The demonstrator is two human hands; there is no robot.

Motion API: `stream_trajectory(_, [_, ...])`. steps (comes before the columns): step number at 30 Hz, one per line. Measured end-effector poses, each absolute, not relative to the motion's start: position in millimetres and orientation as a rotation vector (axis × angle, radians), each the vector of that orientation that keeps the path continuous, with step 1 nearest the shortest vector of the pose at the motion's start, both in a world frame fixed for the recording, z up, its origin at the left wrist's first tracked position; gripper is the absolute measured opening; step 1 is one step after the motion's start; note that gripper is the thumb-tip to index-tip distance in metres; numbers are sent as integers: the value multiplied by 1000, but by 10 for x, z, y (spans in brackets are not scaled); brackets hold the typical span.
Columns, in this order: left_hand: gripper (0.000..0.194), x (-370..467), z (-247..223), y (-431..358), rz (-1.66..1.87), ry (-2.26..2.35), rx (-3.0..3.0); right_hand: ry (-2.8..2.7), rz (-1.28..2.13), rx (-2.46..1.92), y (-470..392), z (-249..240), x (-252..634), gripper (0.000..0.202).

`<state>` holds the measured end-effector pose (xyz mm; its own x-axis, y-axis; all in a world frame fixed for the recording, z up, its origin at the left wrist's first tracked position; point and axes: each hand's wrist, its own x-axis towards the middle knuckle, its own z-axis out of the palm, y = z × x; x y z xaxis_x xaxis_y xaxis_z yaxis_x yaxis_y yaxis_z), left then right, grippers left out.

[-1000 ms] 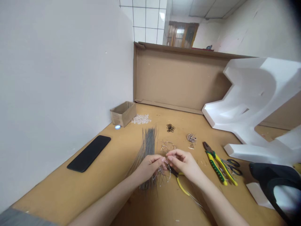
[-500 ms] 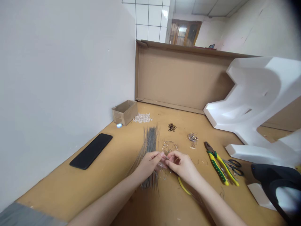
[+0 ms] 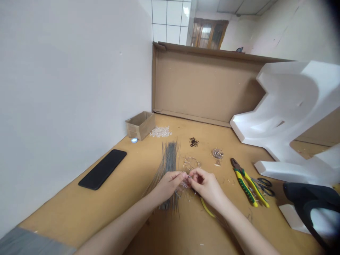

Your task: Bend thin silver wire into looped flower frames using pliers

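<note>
My left hand (image 3: 170,184) is closed in a pinch at the front middle of the table, over the right edge of a bundle of thin grey wires (image 3: 170,156). Close beside it, my right hand (image 3: 205,182) pinches too, its fingertips nearly meeting the left ones. Between the two lies a small piece of thin shiny wire (image 3: 189,176), held by both. Clear and silvery bits show beneath the fingers, too small to make out. Just behind the hands is a loose ring of wire pieces (image 3: 191,163). A yellow curved handle (image 3: 207,208) shows under my right wrist.
Pliers (image 3: 245,184) and scissors (image 3: 264,186) lie right. Behind are black rings (image 3: 194,142), a wire coil (image 3: 217,153), clear beads (image 3: 160,131) and a cardboard box (image 3: 140,125). A black phone-like slab (image 3: 103,170) lies left; white foam (image 3: 287,106) stands right.
The view has tilted slightly. My fingers have shifted a little around the wire piece, and more of it shows between them. Both hands stay in the same place.
</note>
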<state>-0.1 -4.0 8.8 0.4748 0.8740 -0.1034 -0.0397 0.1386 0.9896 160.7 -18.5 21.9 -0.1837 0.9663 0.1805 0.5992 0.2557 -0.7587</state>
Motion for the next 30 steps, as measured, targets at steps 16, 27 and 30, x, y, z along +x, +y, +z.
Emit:
stream_trajectory(16, [21,-11,109,-40,929,905,1501,-1812,820,-1354,-217,249,1555,5])
stream_trajectory(27, [15,-29,189,-71,853,940,1601,-1889,909,-1296,-195,374,1653,11])
stream_trajectory(30, [14,-36,202,-84,808,945,1645,-1898,951,-1273,-192,413,1682,12])
